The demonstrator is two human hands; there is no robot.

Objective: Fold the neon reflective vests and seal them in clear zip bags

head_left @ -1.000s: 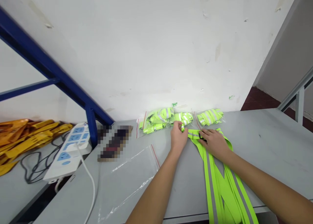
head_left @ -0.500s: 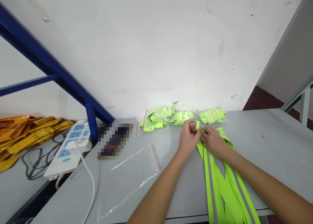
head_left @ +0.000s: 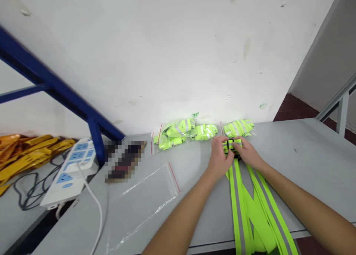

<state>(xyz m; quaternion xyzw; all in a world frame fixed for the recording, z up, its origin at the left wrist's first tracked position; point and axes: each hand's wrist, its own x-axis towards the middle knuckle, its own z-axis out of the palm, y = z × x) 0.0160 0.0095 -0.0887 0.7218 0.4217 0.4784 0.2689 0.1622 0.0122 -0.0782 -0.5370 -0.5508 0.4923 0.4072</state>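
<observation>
My left hand (head_left: 219,156) and my right hand (head_left: 247,151) pinch a neon-green reflective strap (head_left: 238,203) between them, near the back of the grey table. The strap carries a grey stripe, and a black buckle (head_left: 230,144) shows between my fingertips. Both hands are closed on the same folded end. From there, several long lengths of strap run toward me and hang over the table's front edge. Just behind my hands lies a clear bag with a folded green strap (head_left: 238,128). My fingers partly hide the folded end.
More bagged green straps (head_left: 178,130) lie along the wall. A flat clear zip bag (head_left: 144,203) is left of my forearm. Further left are a blurred-out object (head_left: 126,162), a white power strip (head_left: 69,169) with a cable, a blue metal frame (head_left: 69,93) and yellow-orange straps (head_left: 30,154).
The black buckle has come into sight between my hands, with the strap's end now lying crosswise. The small upright roll at my left fingers no longer shows. The view has shifted slightly.
</observation>
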